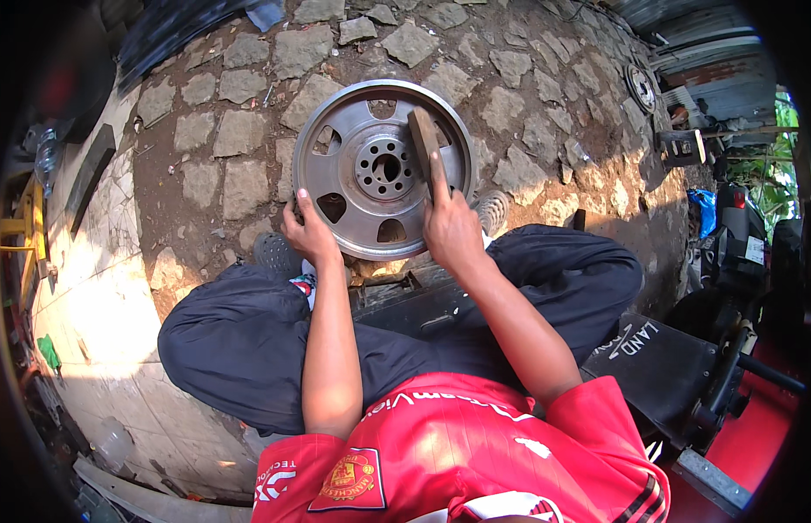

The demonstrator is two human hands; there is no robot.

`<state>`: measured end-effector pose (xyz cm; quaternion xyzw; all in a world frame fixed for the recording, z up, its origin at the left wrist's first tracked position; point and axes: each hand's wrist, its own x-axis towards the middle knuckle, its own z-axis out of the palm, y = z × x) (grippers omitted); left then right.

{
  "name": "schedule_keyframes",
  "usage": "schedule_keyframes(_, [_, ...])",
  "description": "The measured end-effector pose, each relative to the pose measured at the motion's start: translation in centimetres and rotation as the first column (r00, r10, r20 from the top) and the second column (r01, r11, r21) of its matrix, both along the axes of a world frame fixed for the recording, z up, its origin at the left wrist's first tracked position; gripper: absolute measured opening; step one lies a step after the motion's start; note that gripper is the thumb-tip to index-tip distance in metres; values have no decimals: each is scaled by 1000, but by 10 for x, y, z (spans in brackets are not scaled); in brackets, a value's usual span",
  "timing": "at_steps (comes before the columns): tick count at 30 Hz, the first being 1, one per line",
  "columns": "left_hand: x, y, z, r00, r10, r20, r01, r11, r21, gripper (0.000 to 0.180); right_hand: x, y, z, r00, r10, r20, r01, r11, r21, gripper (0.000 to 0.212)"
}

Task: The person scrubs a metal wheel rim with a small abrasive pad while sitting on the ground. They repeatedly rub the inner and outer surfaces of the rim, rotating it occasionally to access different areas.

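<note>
A grey metal wheel rim (349, 207) stands tilted in front of me, with a ring of bolt holes round its centre hole and larger openings further out. At its lower left edge, my left hand (311, 234) grips the rim, thumb on the face side. My right hand (455, 228) is closed round the handle of a wooden-backed brush (422, 139), index finger stretched along it. The brush lies over the right part of the rim's face; its underside is hidden, so I cannot tell whether the bristles touch.
Rough paving stones (242, 135) lie beyond the rim. A dark bar (90, 179) rests on the pale tiles at left, near a yellow metal frame (30, 222). Another round metal part (641, 89) is at far right. A black mudflap (654, 366) sits by my right side.
</note>
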<state>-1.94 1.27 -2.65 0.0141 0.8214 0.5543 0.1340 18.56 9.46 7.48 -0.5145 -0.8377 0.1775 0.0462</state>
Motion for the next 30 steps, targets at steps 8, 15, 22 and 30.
schedule_keyframes(8, [1,4,0,989,45,139,-63,989,130,60,21,-10,-8,1000,-5,9,4,999,37,88])
schedule_keyframes(15, [-11,-3,-24,998,19,68,-26,995,100,61,20,20,-3,996,86,-30,-87,996,-36,87])
schedule_keyframes(22, [1,2,-5,998,55,-35,-57,997,-47,62,14,27,6,987,149,69,-150,989,18,89])
schedule_keyframes(30, [4,3,-6,996,80,-35,-81,997,-16,61,36,49,21,953,265,148,-268,963,1,84])
